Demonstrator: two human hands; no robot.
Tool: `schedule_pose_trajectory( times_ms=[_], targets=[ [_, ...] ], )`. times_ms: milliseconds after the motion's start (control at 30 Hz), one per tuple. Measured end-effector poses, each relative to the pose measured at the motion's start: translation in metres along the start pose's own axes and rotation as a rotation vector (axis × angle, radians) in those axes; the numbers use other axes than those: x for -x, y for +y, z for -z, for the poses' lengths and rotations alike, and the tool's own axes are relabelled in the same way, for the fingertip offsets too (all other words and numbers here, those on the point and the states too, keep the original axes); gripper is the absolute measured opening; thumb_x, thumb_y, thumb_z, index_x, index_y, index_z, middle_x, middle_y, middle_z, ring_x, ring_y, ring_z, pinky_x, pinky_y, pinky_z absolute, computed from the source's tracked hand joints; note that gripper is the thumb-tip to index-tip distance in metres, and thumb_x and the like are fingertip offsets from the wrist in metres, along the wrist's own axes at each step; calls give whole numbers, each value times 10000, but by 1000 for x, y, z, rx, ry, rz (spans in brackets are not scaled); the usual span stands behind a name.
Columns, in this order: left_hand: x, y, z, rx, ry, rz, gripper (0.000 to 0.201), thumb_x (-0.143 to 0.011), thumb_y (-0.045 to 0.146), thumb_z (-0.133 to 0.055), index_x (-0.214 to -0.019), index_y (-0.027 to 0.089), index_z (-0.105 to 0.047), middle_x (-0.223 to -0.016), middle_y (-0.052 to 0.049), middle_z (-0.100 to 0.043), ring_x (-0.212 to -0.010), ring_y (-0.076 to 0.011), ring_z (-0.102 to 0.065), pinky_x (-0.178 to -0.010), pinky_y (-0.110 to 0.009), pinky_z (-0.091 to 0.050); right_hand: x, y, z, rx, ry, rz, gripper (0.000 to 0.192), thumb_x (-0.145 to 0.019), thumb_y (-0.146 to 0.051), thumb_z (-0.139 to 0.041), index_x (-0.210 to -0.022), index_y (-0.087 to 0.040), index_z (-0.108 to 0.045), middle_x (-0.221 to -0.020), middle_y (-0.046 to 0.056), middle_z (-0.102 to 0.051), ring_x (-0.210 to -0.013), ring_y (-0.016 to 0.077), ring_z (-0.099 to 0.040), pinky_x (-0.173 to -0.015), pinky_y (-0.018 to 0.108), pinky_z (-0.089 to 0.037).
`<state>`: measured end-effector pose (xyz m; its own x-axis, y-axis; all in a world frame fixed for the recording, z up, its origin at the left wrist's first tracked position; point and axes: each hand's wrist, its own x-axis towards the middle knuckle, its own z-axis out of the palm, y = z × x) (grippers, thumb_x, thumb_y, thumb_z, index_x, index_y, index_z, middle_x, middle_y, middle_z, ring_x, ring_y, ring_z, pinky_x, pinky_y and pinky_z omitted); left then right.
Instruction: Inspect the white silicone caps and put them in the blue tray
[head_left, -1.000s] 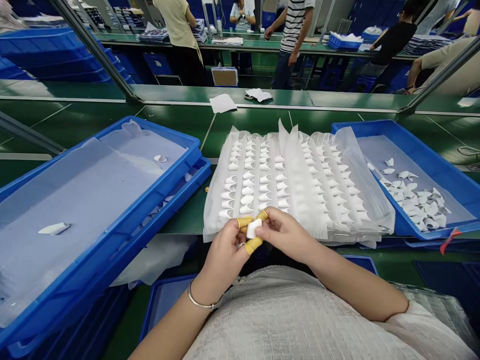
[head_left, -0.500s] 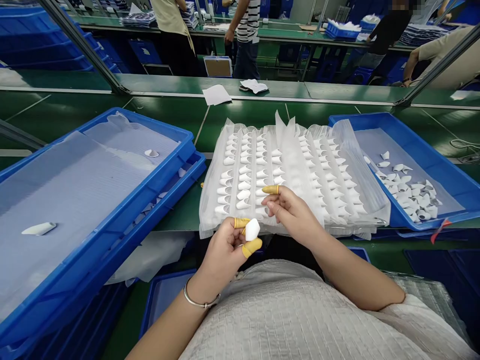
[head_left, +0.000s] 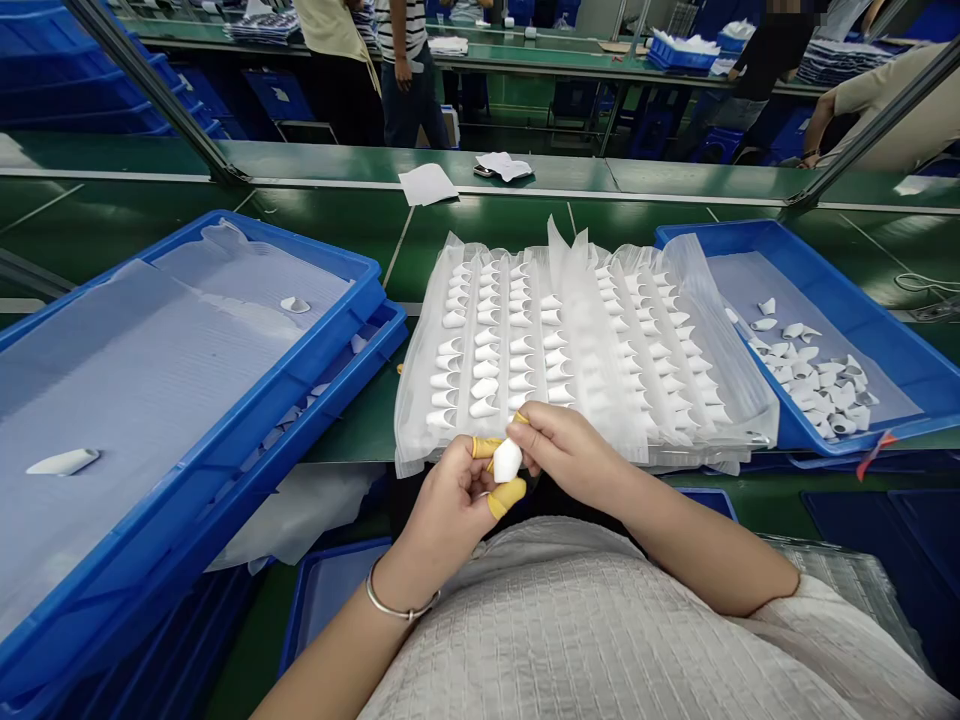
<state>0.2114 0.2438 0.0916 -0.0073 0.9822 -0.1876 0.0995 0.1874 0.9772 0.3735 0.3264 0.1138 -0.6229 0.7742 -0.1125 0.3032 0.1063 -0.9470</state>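
A small white hollow-looking piece is pinched between the yellow-covered thumb and finger of my left hand, in front of my body. My right hand is closed at the upper end of this piece, thumb against a finger with a yellow cover. Its fingertips partly hide what they grip. Just beyond both hands lies a white padded sheet with rows of pockets, many holding similar white pieces. A blue tray on the right has a heap of loose white pieces.
To the left, stacked blue trays hold a paper liner with two white pieces on it. Metal posts rise from the green bench. A paper sheet lies at the back. Other people stand and sit around the far table.
My right hand has come down and left from above the pocketed sheet to the piece in my left hand, its fingers closing there. A person in stripes has moved left in the background.
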Motion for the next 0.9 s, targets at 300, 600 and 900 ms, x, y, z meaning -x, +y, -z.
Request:
schedule_pose_trajectory(
  times_ms=[300, 600, 900],
  targets=[
    [-5, -8, 0, 149, 17, 28, 297, -765, 260, -759, -943, 213, -526, -795, 18, -622, -686, -114, -545, -624, -244, -429, 1, 3, 8, -180, 37, -39, 170, -960, -351, -538, -887, -200, -563, -792, -14, -580, -649, 116, -552, -585, 248, -452],
    [-5, -3, 3, 174, -82, -4, 250, -879, 308, -657, -1076, 208, -539, -820, 6, -634, -701, -118, -554, -611, -234, -425, 0, 3, 5, -216, -80, -83, 281, -962, -395, -524, -772, -188, -507, -718, -21, -544, -606, 108, -516, -550, 238, -411],
    [-8, 0, -3, 370, -124, 29, 251, -847, 338, -695, -936, 200, -504, -756, 37, -627, -530, -57, -470, -490, -182, -379, -1, 4, -1, -36, 0, -43, 371, -886, -469, -643, -744, -212, -417, -665, -55, -433, -589, 109, -401, -526, 241, -324]
  ],
)
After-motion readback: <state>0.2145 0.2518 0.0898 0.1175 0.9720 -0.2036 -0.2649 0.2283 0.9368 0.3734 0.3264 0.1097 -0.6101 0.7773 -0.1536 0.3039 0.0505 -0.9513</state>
